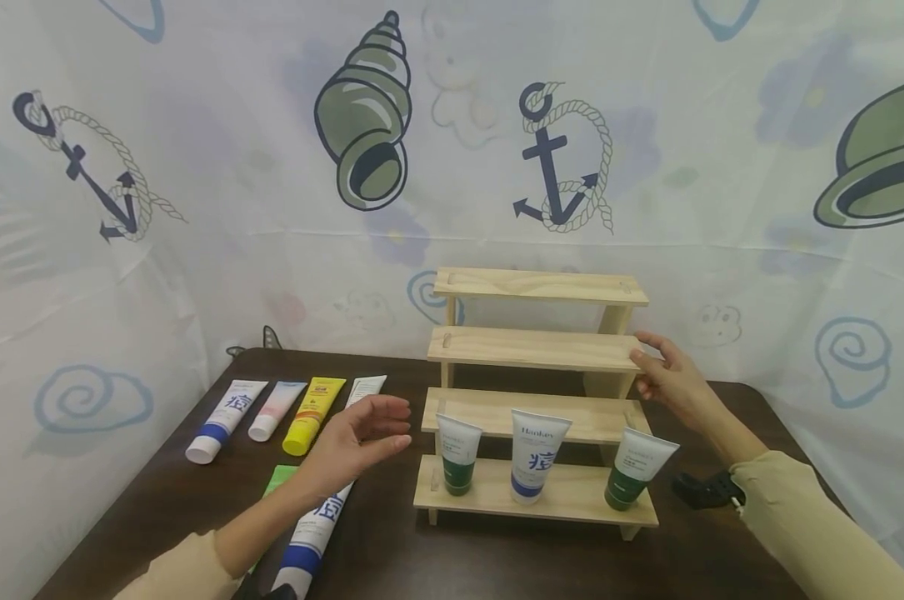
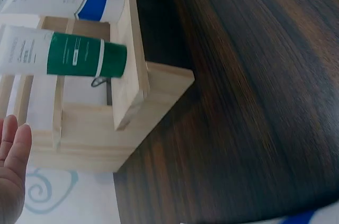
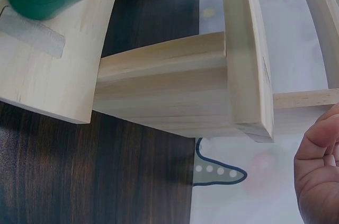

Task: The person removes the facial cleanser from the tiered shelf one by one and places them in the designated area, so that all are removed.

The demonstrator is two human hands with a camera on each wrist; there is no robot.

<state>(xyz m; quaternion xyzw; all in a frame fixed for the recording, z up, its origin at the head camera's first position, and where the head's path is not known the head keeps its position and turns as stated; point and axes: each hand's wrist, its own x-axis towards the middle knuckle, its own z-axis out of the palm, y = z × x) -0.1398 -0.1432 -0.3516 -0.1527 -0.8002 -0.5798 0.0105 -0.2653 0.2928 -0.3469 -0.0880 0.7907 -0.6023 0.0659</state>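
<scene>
Right hand (image 1: 669, 379) up at the far end of things here, thumb to the front and fingers behind, pinching the right end of the second board from the top on the pale four-tier wooden rack (image 1: 526, 348). And the rack's long axis is the one to watch: its boards run side to side, stretching leftward from that grip, tiers stepping up and away from the person on the dark brown wooden table (image 1: 392, 533). Over to the left hand (image 1: 356, 437): loose fingers, nothing in them, hanging just left of the rack and well short of that second board. So the right is the nearer, touching; the left is apart, with the rack to its right. Closest to the left is a lying white plastic tube with a blue band (image 1: 312, 537), partly covered, its length slanting away from the person and rightward. Down on the lowest tier, in front of and below the right hand, a white-and-green plastic tube (image 1: 637, 469) stands on its cap, leaning right.
</scene>
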